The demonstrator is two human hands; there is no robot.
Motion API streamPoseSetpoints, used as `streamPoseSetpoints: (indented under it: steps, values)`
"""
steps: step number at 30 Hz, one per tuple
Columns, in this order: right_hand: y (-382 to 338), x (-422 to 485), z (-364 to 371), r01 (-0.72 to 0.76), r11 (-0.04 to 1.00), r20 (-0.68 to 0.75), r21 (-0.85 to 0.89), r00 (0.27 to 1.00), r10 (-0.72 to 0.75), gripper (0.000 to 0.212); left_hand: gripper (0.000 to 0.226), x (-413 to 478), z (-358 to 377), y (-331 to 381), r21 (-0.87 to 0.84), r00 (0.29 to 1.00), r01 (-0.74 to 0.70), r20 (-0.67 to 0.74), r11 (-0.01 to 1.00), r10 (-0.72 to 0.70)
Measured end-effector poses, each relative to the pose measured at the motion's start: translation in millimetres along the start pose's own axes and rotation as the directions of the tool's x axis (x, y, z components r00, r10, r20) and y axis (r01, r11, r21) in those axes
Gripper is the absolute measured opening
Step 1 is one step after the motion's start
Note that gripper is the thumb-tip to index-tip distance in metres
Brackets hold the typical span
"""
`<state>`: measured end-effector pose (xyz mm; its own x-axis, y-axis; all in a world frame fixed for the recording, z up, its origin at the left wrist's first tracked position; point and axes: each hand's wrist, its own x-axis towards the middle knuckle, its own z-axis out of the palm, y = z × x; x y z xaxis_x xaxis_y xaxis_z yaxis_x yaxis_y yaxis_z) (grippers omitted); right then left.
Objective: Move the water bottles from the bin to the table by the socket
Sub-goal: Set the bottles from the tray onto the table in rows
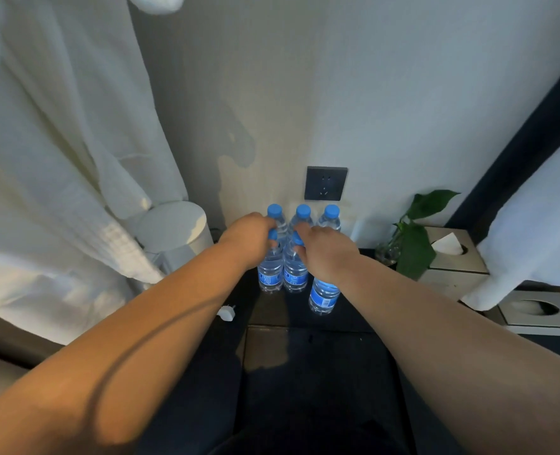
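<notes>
Six water bottles [303,216] stand upright on the dark tabletop [272,311] just below the socket [326,183], in two rows of three. Left hand [249,238]: fingers curled round the neck of the front left bottle [269,274]. Right hand [329,252]: thumb and forefinger pinch the cap of the front middle bottle [295,274]. Its palm hides the top of the front right bottle [323,295], so I can't tell whether it holds that one.

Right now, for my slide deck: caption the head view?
Left hand and right hand grip front-row water bottles on the dark table beneath a wall socket.
</notes>
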<state>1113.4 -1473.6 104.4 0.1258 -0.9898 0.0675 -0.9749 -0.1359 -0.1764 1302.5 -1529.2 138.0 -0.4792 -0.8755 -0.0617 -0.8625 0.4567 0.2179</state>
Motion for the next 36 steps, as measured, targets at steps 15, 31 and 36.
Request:
streamPoseSetpoints:
  steps: [15,31,36]
  values:
    - [2.6,-1.0,0.5,-0.047,0.997,0.012,0.062,0.999,0.047,0.057,0.014,-4.1,-5.3,6.5,-0.086,0.993,0.118,-0.002,0.989,-0.118]
    - [-0.8,2.5,5.0,-0.12,0.991,-0.027,0.051,0.992,0.122,0.045,0.025,-1.6,-6.9,0.5,-0.091,1.0,0.031,0.004,0.995,-0.03]
    - [1.5,-1.4,4.5,-0.056,0.995,-0.079,0.086,0.995,0.062,0.038,0.025,-0.5,-5.2,1.3,-0.074,0.999,0.032,-0.002,0.997,-0.033]
